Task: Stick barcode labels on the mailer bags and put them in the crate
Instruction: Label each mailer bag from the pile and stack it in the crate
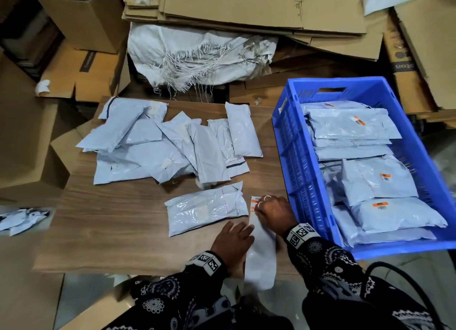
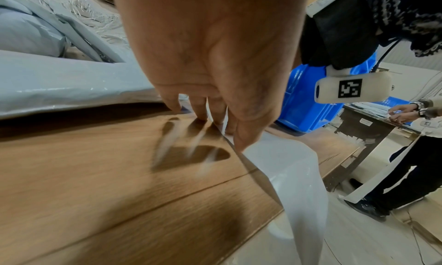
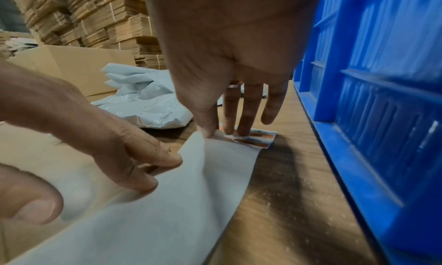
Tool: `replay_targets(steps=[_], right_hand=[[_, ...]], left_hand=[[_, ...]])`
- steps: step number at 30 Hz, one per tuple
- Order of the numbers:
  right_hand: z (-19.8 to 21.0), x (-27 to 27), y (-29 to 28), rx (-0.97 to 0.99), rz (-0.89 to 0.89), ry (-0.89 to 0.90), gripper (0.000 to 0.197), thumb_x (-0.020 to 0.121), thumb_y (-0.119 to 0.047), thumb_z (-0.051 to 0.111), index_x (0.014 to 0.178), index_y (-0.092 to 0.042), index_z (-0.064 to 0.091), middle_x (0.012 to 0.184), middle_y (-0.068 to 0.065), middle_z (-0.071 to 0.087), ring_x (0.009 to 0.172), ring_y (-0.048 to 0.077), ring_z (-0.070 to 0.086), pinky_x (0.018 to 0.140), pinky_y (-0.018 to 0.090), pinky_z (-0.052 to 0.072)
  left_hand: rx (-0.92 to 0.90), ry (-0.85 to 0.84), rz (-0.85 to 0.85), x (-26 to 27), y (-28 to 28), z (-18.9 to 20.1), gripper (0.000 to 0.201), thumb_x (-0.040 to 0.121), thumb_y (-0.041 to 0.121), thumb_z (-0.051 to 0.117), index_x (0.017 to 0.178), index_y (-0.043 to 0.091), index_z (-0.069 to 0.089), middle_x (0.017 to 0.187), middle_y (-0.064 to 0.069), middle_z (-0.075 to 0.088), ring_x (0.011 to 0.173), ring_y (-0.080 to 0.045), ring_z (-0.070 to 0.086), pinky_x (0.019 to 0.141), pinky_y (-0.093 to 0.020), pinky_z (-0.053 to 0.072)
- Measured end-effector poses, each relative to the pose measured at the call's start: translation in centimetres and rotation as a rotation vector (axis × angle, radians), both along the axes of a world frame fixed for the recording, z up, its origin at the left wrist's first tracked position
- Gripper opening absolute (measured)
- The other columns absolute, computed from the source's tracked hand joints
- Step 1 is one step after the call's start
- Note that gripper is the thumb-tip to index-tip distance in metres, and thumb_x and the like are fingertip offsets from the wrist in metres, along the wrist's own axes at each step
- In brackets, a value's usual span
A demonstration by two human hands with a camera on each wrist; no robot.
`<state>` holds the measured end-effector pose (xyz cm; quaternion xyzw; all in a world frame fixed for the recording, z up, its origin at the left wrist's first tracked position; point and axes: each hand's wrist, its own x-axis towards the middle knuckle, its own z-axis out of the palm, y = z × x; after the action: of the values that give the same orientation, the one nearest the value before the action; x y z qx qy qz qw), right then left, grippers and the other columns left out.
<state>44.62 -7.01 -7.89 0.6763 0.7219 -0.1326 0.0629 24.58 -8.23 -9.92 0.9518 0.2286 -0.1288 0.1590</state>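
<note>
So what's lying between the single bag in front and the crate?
The label strip, with the right hand pinching at it; otherwise bare table between bag and crate. The head view shows it.

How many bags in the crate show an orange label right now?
3 in the blue crate: far-end bag, middle bag, nearest bag. A fourth may peek at the far wall; bags underneath are hidden.

Flattened cardboard sheets (image 1: 259, 6) and a frayed white woven sack (image 1: 197, 56) beyond the wooden table (image 1: 118, 218)
</note>
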Motion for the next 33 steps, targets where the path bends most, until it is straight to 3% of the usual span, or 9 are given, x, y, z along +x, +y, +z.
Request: replay_targets(steps=[7, 11, 14, 16, 19, 22, 26, 29, 33], right_hand=[[0.5, 0.5, 0.3, 0.009, -0.509, 0.381, 0.017, 0.099, -0.031, 0.052, 0.098, -0.023, 0.067, 0.093, -0.003, 0.071, 0.087, 0.02, 0.067, 0.08, 0.035, 0.055], [0.7, 0.4, 0.5, 0.125, -0.806, 0.73, 0.011, 0.097, -0.026, 0.062, 0.098, -0.022, 0.072, 0.098, -0.002, 0.071, 0.09, 0.012, 0.068, 0.085, 0.038, 0.058], [2.1, 0.0, 0.6, 0.168, -0.867, 0.932, 0.008, 0.098, -0.021, 0.063, 0.094, -0.022, 0.07, 0.09, -0.001, 0.075, 0.082, 0.011, 0.074, 0.075, 0.039, 0.063], [3.4, -0.5, 0.7, 0.184, -0.891, 1.03, 0.009, 0.098, -0.015, 0.064, 0.092, -0.017, 0.07, 0.08, -0.002, 0.075, 0.074, 0.007, 0.073, 0.067, 0.034, 0.062], [4.9, -1.4, 1.1, 0.144, -0.875, 1.147, 0.009, 0.098, -0.012, 0.063, 0.094, -0.008, 0.07, 0.076, 0.002, 0.075, 0.068, 0.012, 0.07, 0.063, 0.039, 0.06], [5.0, -2.5, 1.9, 0.053, -0.882, 1.258, 0.01, 0.097, -0.007, 0.062, 0.096, -0.004, 0.071, 0.075, 0.007, 0.074, 0.071, 0.025, 0.066, 0.069, 0.05, 0.058], [5.2, -4.3, 2.7, -0.021, -0.868, 1.313, 0.013, 0.097, -0.003, 0.058, 0.101, -0.003, 0.07, 0.079, 0.012, 0.072, 0.07, 0.026, 0.06, 0.066, 0.036, 0.05], [5.0, -5.5, 3.5, 0.0, -0.839, 1.344, 0.015, 0.098, -0.005, 0.059, 0.096, 0.001, 0.072, 0.075, 0.014, 0.07, 0.068, 0.025, 0.062, 0.056, 0.027, 0.05], [4.1, -7.6, 4.5, -0.077, -0.765, 1.353, 0.005, 0.093, -0.006, 0.069, 0.089, -0.004, 0.072, 0.071, 0.018, 0.066, 0.061, 0.026, 0.058, 0.06, 0.037, 0.051]], left_hand=[[0.051, 0.023, -0.012, 0.0, 0.0, 0.5, 0.044, 0.055, 0.045, 0.082, 0.097, 0.032, 0.075, 0.127, 0.008, 0.068, 0.113, -0.016, 0.068, 0.091, -0.042, 0.056], [0.026, 0.044, -0.017, -0.4, -0.3, 0.1, 0.055, 0.071, 0.041, 0.071, 0.122, 0.021, 0.065, 0.149, -0.004, 0.05, 0.135, -0.028, 0.05, 0.107, -0.054, 0.042], [0.053, 0.008, -0.064, -1.0, 0.2, 0.9, 0.056, 0.081, 0.036, 0.065, 0.132, 0.016, 0.059, 0.158, -0.01, 0.038, 0.143, -0.031, 0.04, 0.111, -0.054, 0.037], [0.029, -0.047, -0.084, -1.7, 1.0, 1.0, 0.05, 0.085, 0.027, 0.064, 0.133, 0.014, 0.057, 0.158, -0.011, 0.038, 0.142, -0.032, 0.042, 0.106, -0.051, 0.044], [-0.071, -0.186, -0.075, -3.2, 2.5, 1.3, 0.039, 0.089, 0.029, 0.057, 0.126, 0.018, 0.058, 0.143, -0.007, 0.053, 0.123, -0.031, 0.057, 0.082, -0.044, 0.057], [-0.11, -0.269, 0.069, -5.3, 3.8, 3.3, 0.03, 0.098, 0.037, 0.044, 0.12, 0.026, 0.061, 0.122, 0.002, 0.064, 0.11, -0.024, 0.061, 0.08, -0.039, 0.053], [-0.074, -0.315, 0.257, -8.9, 5.1, 4.9, 0.041, 0.099, 0.047, 0.03, 0.114, 0.031, 0.064, 0.11, 0.006, 0.07, 0.102, -0.02, 0.064, 0.078, -0.039, 0.052], [-0.011, -0.366, 0.364, -11.6, 6.0, 4.7, 0.03, 0.1, 0.045, 0.038, 0.108, 0.033, 0.064, 0.1, 0.009, 0.071, 0.093, -0.016, 0.066, 0.068, -0.036, 0.052], [0.083, -0.425, 0.502, -13.3, 7.1, 4.4, 0.021, 0.096, 0.037, 0.047, 0.1, 0.031, 0.067, 0.092, 0.008, 0.067, 0.087, -0.019, 0.064, 0.067, -0.035, 0.054]])
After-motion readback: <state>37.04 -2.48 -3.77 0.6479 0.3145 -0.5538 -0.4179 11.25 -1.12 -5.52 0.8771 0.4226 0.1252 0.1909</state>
